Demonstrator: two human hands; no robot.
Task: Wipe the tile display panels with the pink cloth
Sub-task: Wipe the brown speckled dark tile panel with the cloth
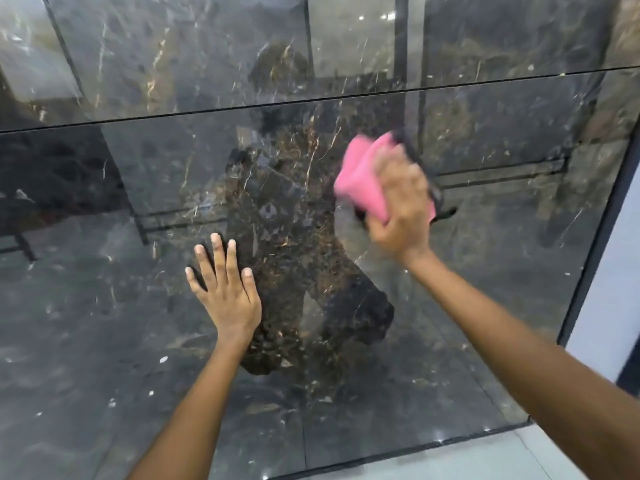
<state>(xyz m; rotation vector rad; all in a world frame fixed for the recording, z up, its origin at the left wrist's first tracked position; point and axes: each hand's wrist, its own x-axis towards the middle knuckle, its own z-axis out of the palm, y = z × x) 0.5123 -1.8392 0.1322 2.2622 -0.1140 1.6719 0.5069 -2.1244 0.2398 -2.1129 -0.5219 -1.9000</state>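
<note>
The person's right hand (401, 206) presses a bunched pink microfibre cloth (360, 174) against the lower glossy dark marble-patterned tile panel (485, 306), right of centre and just below the thin horizontal seam (311, 100) that divides it from the upper glossy dark tile panel (207, 46). The fingers look curled over the cloth, though blur hides their exact lie. The left hand (225, 289) lies flat on the lower panel, fingers straight and spread, nearer and to the left, well apart from the cloth.

To wipe well, the cloth probably wants opening out flatter, so more of it meets the tile than the bunched wad does now. Overlapping passes with even pressure should work across from the seam down toward the dark frame edge (602, 216) at the right. The bracing palm is likely to leave prints on so reflective a surface, so that patch should be wiped last. The upper panel appears to remain to be covered.
</note>
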